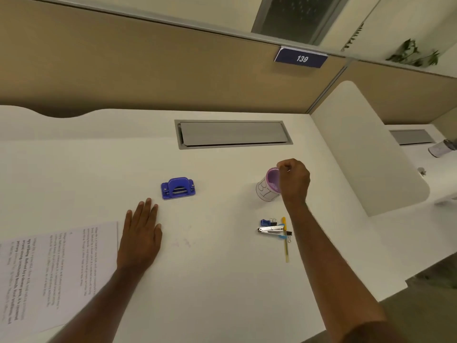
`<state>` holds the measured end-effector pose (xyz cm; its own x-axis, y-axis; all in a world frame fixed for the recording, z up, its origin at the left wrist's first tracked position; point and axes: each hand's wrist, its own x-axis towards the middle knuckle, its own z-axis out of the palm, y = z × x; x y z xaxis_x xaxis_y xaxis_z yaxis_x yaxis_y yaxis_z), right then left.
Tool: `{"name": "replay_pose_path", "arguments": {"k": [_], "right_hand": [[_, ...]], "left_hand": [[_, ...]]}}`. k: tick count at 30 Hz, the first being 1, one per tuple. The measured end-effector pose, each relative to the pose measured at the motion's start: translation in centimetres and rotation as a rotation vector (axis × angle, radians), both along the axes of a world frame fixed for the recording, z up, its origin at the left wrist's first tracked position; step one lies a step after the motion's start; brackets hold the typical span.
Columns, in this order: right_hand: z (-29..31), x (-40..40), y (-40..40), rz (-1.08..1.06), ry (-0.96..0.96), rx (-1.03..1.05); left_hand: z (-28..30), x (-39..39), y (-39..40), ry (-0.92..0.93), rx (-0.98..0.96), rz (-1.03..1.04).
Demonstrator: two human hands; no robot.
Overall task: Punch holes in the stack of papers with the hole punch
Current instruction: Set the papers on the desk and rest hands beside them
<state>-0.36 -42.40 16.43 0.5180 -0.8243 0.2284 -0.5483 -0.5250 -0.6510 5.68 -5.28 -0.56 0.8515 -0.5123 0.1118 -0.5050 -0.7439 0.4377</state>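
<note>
A blue hole punch [178, 188] stands on the white desk [217, 268] near its middle. A stack of printed papers [49, 276] lies flat at the near left edge. My left hand [141, 233] rests flat on the desk with straight fingers, between the papers and the punch, touching neither. My right hand [294, 180] has curled fingers at the rim of a purple-lined cup [269, 185], which is tilted toward the left. Whether the fingers pinch the rim or something small is unclear.
A stapler [270, 229], a yellow pen [285, 240] and binder clips [268, 222] lie at the right. A grey cable hatch [232, 133] sits at the desk's back. A white divider panel [371, 149] stands on the right.
</note>
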Motion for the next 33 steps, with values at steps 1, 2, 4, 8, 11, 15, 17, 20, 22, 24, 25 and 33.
{"name": "replay_pose_path", "arguments": {"k": [1, 2, 4, 8, 11, 15, 17, 20, 22, 24, 25, 33], "right_hand": [[0.1, -0.2, -0.9, -0.017, 0.042, -0.017], [0.0, -0.3, -1.5, -0.023, 0.082, -0.032], [-0.3, -0.5, -2.4, -0.030, 0.158, -0.046], [-1.0, -0.7, -3.1, -0.049, 0.263, -0.015], [-1.0, -0.6, -3.3, -0.055, 0.304, -0.009], [-1.2, -0.8, -3.6, -0.042, 0.322, -0.018], [-1.3, -1.0, -3.3, -0.024, 0.306, -0.034], [-1.2, -1.0, -1.8, 0.008, 0.278, -0.099], [-1.2, -1.0, 0.1, 0.056, 0.229, -0.119], [-1.2, -1.0, 2.3, 0.128, 0.129, -0.090], [-1.5, -0.9, 3.7, 0.178, 0.077, -0.062], [-6.5, -0.8, 15.5, 0.605, 0.159, -0.042]], "left_hand": [[0.1, 0.0, 0.0, 0.002, -0.002, 0.001], [0.2, 0.0, 0.0, 0.002, 0.001, 0.002], [0.2, -0.1, 0.0, 0.000, 0.008, 0.002], [0.2, -0.1, 0.0, 0.000, 0.009, 0.001], [0.2, -0.1, 0.0, -0.005, 0.019, 0.003], [0.4, -0.1, -0.1, -0.003, 0.023, 0.010], [0.3, -0.1, -0.1, -0.008, 0.021, 0.007], [0.3, -0.2, 0.2, 0.001, 0.030, 0.011], [0.5, -0.2, 0.4, 0.014, 0.038, 0.018], [1.0, -0.2, 0.1, 0.027, 0.044, 0.008], [1.3, -0.3, 0.2, 0.032, 0.044, 0.009], [2.7, 0.0, -0.2, 0.066, 0.079, 0.069]]}}
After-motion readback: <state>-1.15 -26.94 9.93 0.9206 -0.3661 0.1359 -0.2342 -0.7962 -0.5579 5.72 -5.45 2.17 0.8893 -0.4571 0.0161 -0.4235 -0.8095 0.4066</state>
